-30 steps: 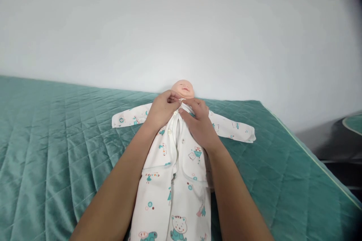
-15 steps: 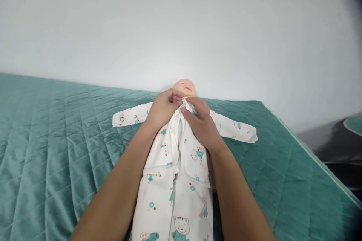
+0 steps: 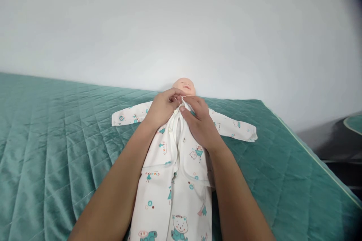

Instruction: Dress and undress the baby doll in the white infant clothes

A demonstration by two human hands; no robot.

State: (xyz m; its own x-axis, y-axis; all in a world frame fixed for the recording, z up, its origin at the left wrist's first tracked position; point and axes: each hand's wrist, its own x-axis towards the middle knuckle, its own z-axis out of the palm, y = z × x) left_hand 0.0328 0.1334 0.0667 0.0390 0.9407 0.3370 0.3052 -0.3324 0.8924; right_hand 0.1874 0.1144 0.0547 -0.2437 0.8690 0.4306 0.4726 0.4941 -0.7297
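A baby doll [image 3: 185,86] lies on its back on a teal quilted bed [image 3: 56,135], its head towards the wall. It wears a white printed baby suit [image 3: 172,180] with the sleeves spread to both sides. My left hand [image 3: 162,109] pinches the left front edge of the suit at the collar, just under the doll's chin. My right hand [image 3: 199,122] pinches the right front edge at the same spot, its palm resting on the doll's chest. The front below the collar gapes slightly, with small buttons along the left edge.
A white wall [image 3: 181,34] rises directly behind the doll's head. The bed's right edge [image 3: 311,154] runs diagonally, with dark floor beyond it. Another teal surface [image 3: 353,122] shows at the far right.
Both hands have stayed at the collar, the fingertips drawing slightly closer together. The view has shifted a little.
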